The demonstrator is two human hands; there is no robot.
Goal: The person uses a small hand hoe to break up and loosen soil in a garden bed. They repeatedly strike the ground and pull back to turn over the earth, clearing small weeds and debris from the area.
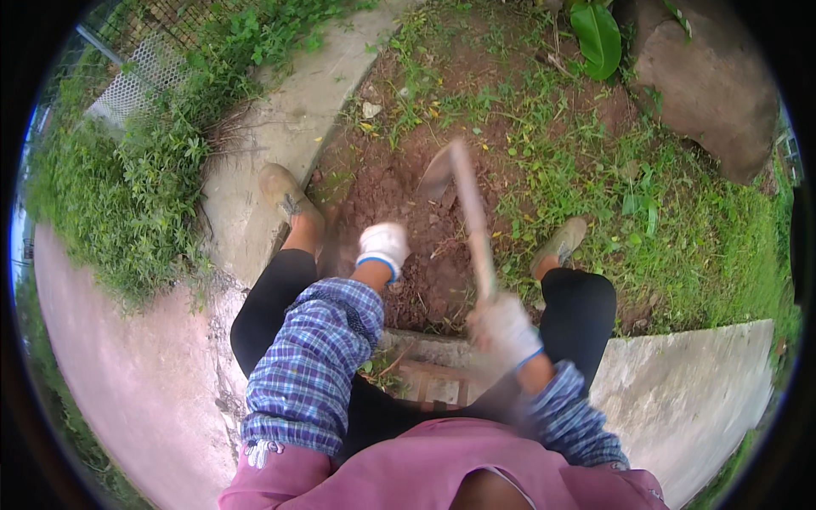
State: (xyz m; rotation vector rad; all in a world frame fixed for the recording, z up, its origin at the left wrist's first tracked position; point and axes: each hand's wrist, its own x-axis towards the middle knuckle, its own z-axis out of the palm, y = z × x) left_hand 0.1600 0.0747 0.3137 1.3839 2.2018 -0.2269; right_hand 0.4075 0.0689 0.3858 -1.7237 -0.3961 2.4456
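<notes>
My right hand [509, 333], in a white glove with a blue cuff edge, is closed around the wooden handle [478, 239] of a small hoe. The hoe's metal blade [437, 172] is blurred and points left, over the reddish soil or on it; I cannot tell which. My left hand [384, 247], gloved the same way, is low over the dug soil [424, 268] to the left of the handle. Its fingers are blurred and turned away, so what they hold, if anything, is hidden. Both forearms wear blue plaid sleeve covers.
One shoe [284, 191] rests by a concrete kerb [325, 83] at left, the other [562, 245] on weedy grass [593, 185]. A large rock [707, 89] sits at the upper right. Leafy shrubs [140, 191] and wire mesh [143, 76] line the left. A low concrete wall [695, 376] runs right.
</notes>
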